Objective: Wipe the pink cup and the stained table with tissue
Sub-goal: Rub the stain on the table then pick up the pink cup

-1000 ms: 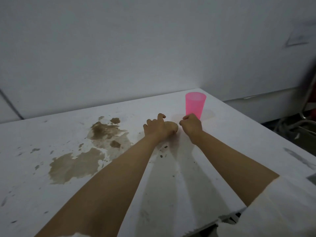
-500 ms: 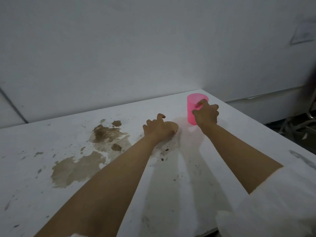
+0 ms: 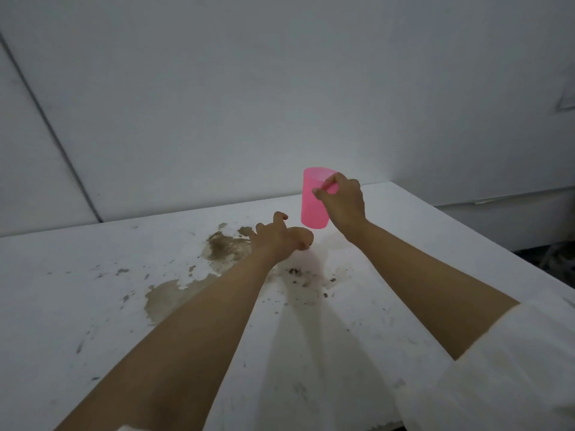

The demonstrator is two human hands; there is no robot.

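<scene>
Since the pink cup (image 3: 312, 213) seems light (slick plastic), the right hand (image 3: 345, 203) grasps its upper wall; left hand (image 3: 278, 239) curled, contents unclear.

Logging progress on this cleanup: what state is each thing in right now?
pink cup: held above the table, slightly tilted.
right hand: grips the cup near its rim.
left hand: fingers curled, on the table; no tissue visible.
table: dirty, unwiped.
brown stain: spread in patches.
</scene>
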